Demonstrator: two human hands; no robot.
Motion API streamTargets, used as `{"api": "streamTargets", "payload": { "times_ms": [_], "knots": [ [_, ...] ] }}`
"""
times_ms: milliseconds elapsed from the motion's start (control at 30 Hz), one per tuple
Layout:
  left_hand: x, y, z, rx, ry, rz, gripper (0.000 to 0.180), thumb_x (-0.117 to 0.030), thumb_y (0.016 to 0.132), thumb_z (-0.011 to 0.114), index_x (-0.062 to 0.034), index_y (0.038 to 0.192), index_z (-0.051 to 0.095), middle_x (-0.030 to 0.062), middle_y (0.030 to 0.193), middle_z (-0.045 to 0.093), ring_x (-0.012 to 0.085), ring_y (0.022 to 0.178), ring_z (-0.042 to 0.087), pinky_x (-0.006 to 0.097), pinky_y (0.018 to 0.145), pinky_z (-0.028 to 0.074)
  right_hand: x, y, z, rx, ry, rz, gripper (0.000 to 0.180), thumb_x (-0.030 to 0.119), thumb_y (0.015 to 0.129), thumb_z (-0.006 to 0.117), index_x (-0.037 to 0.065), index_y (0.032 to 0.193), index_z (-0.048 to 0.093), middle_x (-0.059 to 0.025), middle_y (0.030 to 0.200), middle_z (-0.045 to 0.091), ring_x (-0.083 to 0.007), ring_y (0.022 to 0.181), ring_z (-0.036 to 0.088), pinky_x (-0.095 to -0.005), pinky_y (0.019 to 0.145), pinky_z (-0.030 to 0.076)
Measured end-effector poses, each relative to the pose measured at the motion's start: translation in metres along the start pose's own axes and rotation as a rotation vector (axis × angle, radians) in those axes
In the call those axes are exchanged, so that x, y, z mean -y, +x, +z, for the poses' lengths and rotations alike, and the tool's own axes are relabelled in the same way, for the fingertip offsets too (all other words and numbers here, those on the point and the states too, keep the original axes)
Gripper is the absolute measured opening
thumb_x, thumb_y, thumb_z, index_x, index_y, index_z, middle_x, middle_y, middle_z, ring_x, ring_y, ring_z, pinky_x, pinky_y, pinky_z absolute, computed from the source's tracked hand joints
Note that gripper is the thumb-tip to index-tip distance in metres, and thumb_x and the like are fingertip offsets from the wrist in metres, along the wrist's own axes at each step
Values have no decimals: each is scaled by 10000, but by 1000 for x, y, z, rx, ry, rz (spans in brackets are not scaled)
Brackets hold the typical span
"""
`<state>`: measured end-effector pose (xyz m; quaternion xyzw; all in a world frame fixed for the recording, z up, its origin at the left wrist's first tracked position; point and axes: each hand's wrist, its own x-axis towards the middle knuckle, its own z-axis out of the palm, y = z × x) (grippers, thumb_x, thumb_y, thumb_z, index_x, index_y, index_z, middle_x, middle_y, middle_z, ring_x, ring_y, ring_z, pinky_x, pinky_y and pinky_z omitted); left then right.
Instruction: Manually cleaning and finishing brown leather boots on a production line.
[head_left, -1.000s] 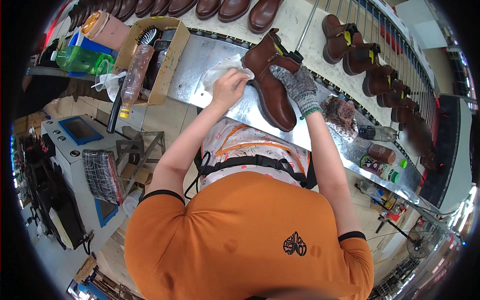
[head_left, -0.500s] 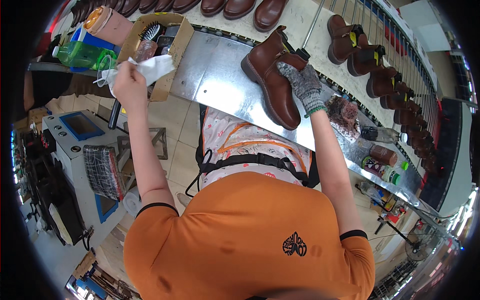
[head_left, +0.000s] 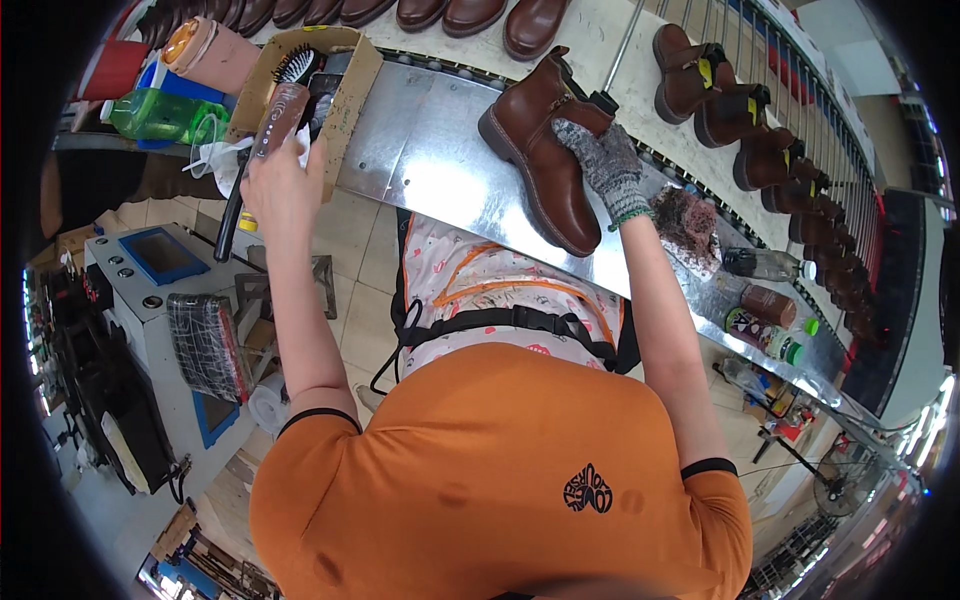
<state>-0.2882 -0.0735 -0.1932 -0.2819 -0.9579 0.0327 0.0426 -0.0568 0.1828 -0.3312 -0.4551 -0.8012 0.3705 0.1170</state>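
Boot (head_left: pixel 540 150), brown leather, upper centre on the surface (head_left: pixel 430 160): I judge it stiff, fairly heavy, smooth; best held at the shaft. Right hand (head_left: pixel 600 160) clamped there. Left hand (head_left: pixel 285 190) closed on a cloth (head_left: pixel 225 160).

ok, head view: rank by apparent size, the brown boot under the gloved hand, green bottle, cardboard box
1. brown boot
2. cardboard box, near the boot's size, so unsure
3. green bottle, smallest, partly hidden

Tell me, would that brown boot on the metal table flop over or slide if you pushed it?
The brown boot lies on its side, so it probably cannot tip further. Its shaft looks stiff, and the metal table looks smooth, so it would likely slide. The gloved right hand steadies it.
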Motion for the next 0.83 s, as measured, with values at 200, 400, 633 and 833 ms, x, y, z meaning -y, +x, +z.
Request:
{"api": "streamTargets", "payload": {
  "times_ms": [200,400,633,833],
  "knots": [
    [-87,-54,69,338,-1059,582,127,-158,832,596,-51,857,533,225,1428,326,325,1248,407,387,1031,298,24,-5,-13,123,190,13,854,668,627,659,16,1170,567,-240,1149,577,-378,1122,517,-421,954,396],
    [-128,-65,124,261,-1000,677,174,-219,837,582,-51,848,537,334,1420,230,376,1183,405,404,974,317,25,-9,-14,133,92,80,825,638,638,677,12,1165,571,-223,1163,577,-347,1111,534,-404,936,410],
    [-136,-71,111,271,-820,685,203,-237,830,586,-39,850,541,343,1421,205,381,1086,442,411,956,332,43,-14,-23,185,50,119,811,629,643,683,16,1161,569,-217,1130,596,-344,1074,562,-392,913,432],
    [-139,-67,105,421,-994,631,212,-249,836,578,-41,867,551,332,1419,223,374,1175,417,410,974,325,33,-13,-18,160,-73,120,779,597,694,669,46,1225,524,-195,1147,597,-335,1074,566,-394,921,433]
  ]
}}
